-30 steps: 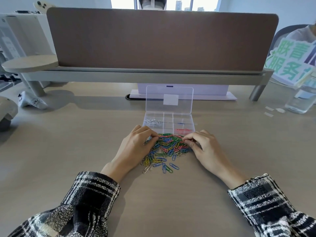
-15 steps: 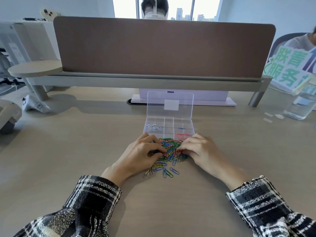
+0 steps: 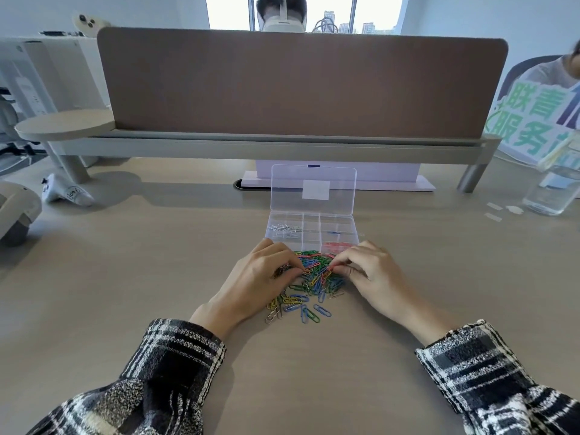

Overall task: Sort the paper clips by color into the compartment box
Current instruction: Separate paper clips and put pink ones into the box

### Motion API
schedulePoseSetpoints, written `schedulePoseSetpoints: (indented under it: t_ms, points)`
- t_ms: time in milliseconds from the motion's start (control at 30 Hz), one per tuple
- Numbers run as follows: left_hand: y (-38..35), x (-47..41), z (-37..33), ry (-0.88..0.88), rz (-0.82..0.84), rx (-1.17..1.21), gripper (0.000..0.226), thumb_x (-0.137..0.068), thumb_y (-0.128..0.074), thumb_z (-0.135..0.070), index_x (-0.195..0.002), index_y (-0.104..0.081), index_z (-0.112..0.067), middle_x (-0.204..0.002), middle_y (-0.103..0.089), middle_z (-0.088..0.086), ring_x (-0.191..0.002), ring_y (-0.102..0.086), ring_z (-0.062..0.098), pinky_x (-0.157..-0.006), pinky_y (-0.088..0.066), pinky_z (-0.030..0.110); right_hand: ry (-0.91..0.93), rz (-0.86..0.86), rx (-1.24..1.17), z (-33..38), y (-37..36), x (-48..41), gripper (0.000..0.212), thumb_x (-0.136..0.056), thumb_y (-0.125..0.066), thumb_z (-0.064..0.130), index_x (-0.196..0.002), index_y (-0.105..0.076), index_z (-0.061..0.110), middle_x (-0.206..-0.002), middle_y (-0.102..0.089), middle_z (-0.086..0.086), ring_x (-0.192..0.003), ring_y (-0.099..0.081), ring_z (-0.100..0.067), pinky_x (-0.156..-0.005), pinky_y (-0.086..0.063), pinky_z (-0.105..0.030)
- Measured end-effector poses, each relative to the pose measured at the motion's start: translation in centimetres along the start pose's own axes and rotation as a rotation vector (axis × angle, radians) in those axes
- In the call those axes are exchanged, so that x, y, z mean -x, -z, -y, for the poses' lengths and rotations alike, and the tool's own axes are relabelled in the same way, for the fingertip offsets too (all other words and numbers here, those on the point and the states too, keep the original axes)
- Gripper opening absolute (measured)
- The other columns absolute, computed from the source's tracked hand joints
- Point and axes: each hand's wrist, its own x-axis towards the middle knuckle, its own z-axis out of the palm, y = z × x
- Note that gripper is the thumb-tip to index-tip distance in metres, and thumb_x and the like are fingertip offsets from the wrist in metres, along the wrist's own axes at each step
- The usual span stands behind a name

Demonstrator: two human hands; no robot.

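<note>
Right hand [image 3: 373, 274]: thumb and forefinger drawn together at the right edge of the pile [image 3: 314, 287], pinching what looks like a red clip [image 3: 329, 270]. Other fingers curled loosely behind.

Left hand [image 3: 257, 279]: fingers curled, tips pressed into the pile's left edge. Something dull and metallic shows under the knuckles, but I cannot tell whether it has a clip pinched or is only raking through. The clips there are too small and tangled to read.

The pile lies on the desk [image 3: 157, 277] between the two hands: green, blue, yellow and pink clips mixed, dense at the far end, with loose strays trailing toward the person.

Compartment box [image 3: 311, 226] is just beyond the pile, nearly touching its far edge, with the clear lid [image 3: 288, 189] standing open behind it.

Contents so far:
- silver clips [image 3: 284, 228], a small cluster in the far left cell
- red clips [image 3: 337, 246] in the near right cell
- one blue clip [image 3: 334, 232], or very few, in the right cell behind that
- middle cells look bare

Progress, by my judgement: early. Silver and red are started, blue barely. Green and yellow have no cell in use that I can see. Most of the clips are unsorted on the desk.

Likely step in hand: picking reds out for the near right cell, a short reach from the right hand.
</note>
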Motion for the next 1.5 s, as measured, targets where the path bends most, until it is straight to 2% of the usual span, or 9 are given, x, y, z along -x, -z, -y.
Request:
schedulePoseSetpoints:
  t_ms: [100, 167, 233, 500, 667, 833, 1033, 1300, 1500]
  points:
    - [0.2, -0.1, -0.5, 0.118, -0.027, 0.104, 0.007, -0.089, -0.068, -0.026, -0.095, -0.071, -0.026, -0.088, -0.059, -0.022, -0.09, -0.052, -0.003, -0.077, -0.046, 0.019, -0.161, -0.036, -0.188, 1.1, 0.1, 0.1, 0.007, -0.088, -0.069, 0.026, -0.092, -0.073, 0.029, -0.086, -0.064, 0.013, -0.084, -0.058, 0.001, -0.074, -0.041, -0.011]
    - [0.3, -0.3, -1.1, 0.157, -0.023, 0.181, 0.009, -0.088, -0.069, -0.023, -0.095, -0.072, -0.024, -0.085, -0.057, -0.025, -0.088, -0.055, -0.001, -0.078, -0.045, 0.016, -0.19, -0.044, -0.26, 1.9, -0.1, 0.2, 0.006, -0.088, -0.07, 0.023, -0.092, -0.073, 0.025, -0.084, -0.067, 0.011, -0.073, -0.059, 0.005, -0.065, -0.038, -0.007]
    - [0.3, -0.6, -1.7, 0.16, -0.027, 0.223, 0.009, -0.086, -0.07, -0.02, -0.094, -0.074, -0.023, -0.082, -0.058, -0.025, -0.085, -0.055, 0.003, -0.076, -0.044, 0.014, -0.195, -0.04, -0.293, 2.3, -0.5, 0.2, 0.006, -0.088, -0.07, 0.024, -0.092, -0.074, 0.027, -0.084, -0.07, 0.013, -0.072, -0.06, 0.004, -0.063, -0.038, -0.008]
    - [-0.1, -0.8, -2.2, 0.252, -0.01, 0.298, 0.014, -0.083, -0.073, -0.022, -0.092, -0.076, -0.033, -0.081, -0.058, -0.007, -0.079, -0.057, 0.006, -0.074, -0.046, 0.017, -0.187, -0.013, -0.28, 2.2, -0.8, 0.2, 0.011, -0.088, -0.07, 0.025, -0.097, -0.075, 0.029, -0.093, -0.07, 0.018, -0.094, -0.062, 0.0, -0.083, -0.045, -0.015]
    - [-0.5, -1.0, -3.0, 0.258, -0.004, 0.32, 0.015, -0.083, -0.075, -0.024, -0.095, -0.075, -0.033, -0.08, -0.058, -0.008, -0.074, -0.055, 0.006, -0.069, -0.042, 0.012, -0.192, -0.001, -0.192, 1.9, -0.6, 0.7, 0.007, -0.091, -0.065, 0.025, -0.096, -0.07, 0.025, -0.089, -0.059, 0.016, -0.092, -0.055, -0.002, -0.081, -0.042, -0.016]
    - [-0.5, -1.0, -2.6, 0.044, 0.12, 0.192, 0.02, -0.086, -0.072, -0.025, -0.105, -0.07, -0.028, -0.098, -0.063, -0.02, -0.096, -0.052, 0.001, -0.082, -0.044, 0.018, -0.207, -0.063, -0.106, 0.8, 0.0, 1.5, 0.008, -0.095, -0.058, 0.021, -0.093, -0.059, 0.029, -0.089, -0.053, 0.016, -0.091, -0.048, 0.002, -0.078, -0.035, -0.008]
    - [-0.7, -0.9, -2.2, -0.095, 0.249, 0.035, 0.016, -0.088, -0.061, -0.034, -0.098, -0.072, -0.038, -0.104, -0.058, -0.021, -0.097, -0.046, 0.002, -0.074, -0.051, 0.035, -0.205, -0.131, -0.046, -0.1, -0.4, 1.7, 0.008, -0.093, -0.062, 0.017, -0.091, -0.063, 0.024, -0.083, -0.054, 0.019, -0.088, -0.048, -0.007, -0.075, -0.035, -0.014]
    - [-0.3, -1.5, -2.6, -0.266, 0.285, -0.161, 0.015, -0.091, -0.063, -0.03, -0.103, -0.07, -0.032, -0.105, -0.059, -0.012, -0.098, -0.05, 0.012, -0.06, -0.048, 0.029, -0.199, -0.124, -0.055, -0.2, -0.4, 1.7, 0.009, -0.092, -0.062, 0.021, -0.09, -0.061, 0.029, -0.083, -0.054, 0.02, -0.087, -0.048, -0.005, -0.075, -0.033, -0.006]
    - [-0.5, -1.3, -2.4, -0.117, 0.163, -0.071, 0.01, -0.093, -0.06, -0.033, -0.095, -0.069, -0.03, -0.097, -0.061, -0.017, -0.092, -0.048, 0.007, -0.061, -0.051, 0.035, -0.094, -0.125, -0.086, 0.4, -0.4, 1.8, 0.003, -0.091, -0.065, 0.021, -0.092, -0.065, 0.023, -0.084, -0.055, 0.022, -0.088, -0.051, -0.001, -0.079, -0.037, -0.013]
